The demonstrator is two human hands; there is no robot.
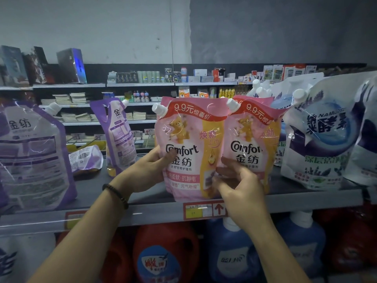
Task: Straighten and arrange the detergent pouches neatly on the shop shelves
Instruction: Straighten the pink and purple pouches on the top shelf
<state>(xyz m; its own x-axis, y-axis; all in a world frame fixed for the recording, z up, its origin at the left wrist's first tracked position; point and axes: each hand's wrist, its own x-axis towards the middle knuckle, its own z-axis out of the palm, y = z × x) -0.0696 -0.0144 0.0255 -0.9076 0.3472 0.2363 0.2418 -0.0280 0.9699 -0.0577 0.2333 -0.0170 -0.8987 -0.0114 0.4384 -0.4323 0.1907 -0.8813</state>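
A pink Comfort pouch [189, 139] stands upright at the front of the grey shelf [142, 213]. My left hand [151, 170] grips its left edge, thumb on the front. My right hand [234, 180] pinches its lower right edge. A second pink Comfort pouch [253, 135] stands just to its right, touching it. Further left, a purple pouch [118, 135] stands back-side out and leaning, and a small purple pouch [85, 158] lies flat. A large purple pouch [32, 156] stands at the far left.
Big white-and-blue lavender pouches [320, 139] fill the shelf's right end. A red price tag [204, 210] sits on the shelf lip. Red and blue detergent jugs [165, 256] stand on the shelf below. Another aisle's shelves [142, 84] lie behind.
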